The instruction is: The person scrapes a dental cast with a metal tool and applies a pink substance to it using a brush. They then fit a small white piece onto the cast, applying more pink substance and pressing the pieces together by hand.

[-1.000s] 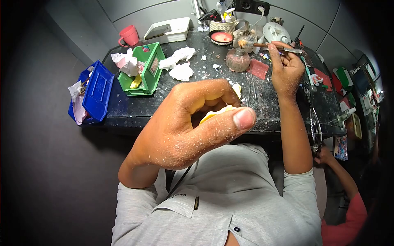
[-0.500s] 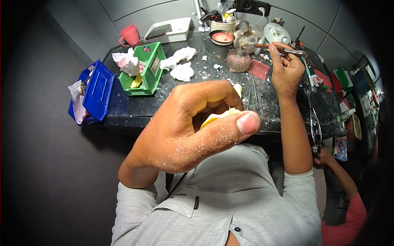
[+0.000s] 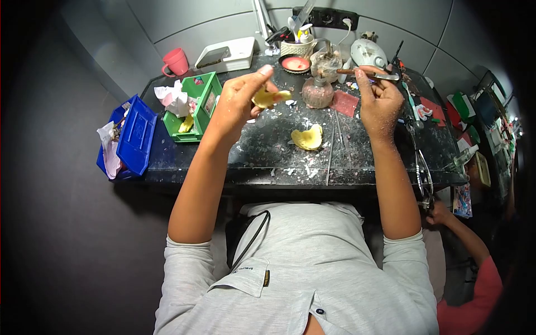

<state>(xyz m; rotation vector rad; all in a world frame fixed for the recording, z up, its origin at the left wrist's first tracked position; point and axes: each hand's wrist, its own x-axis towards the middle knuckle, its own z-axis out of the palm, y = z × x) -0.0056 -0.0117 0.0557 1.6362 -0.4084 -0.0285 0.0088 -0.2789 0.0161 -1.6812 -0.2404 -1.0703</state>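
Note:
My left hand [image 3: 239,103] is raised over the bench, fingers closed on a thin, curved yellow dental cast [image 3: 272,99] with a pinkish patch. Another yellow cast [image 3: 308,138], shaped like a dental arch, lies on the bench between my arms. My right hand [image 3: 381,106] pinches a wax knife [image 3: 347,71] with a brown handle; its metal blade points right. Just left of that hand stands a glass spirit lamp [image 3: 317,94], beside a pink wax sheet [image 3: 344,103]. White dust speckles both hands.
White shavings litter the dark bench [image 3: 257,167]. At left are a green bin [image 3: 209,106] with crumpled paper and a blue bin [image 3: 137,134]. Behind stand a pink mug [image 3: 176,61], white tray [image 3: 240,53] and dish of pink wax [image 3: 296,63]. Another person's arm [image 3: 466,237] shows at right.
My left hand has moved from close to the camera out over the bench, still holding the yellow cast. The cast on the bench has come into view. My right hand keeps the wax knife.

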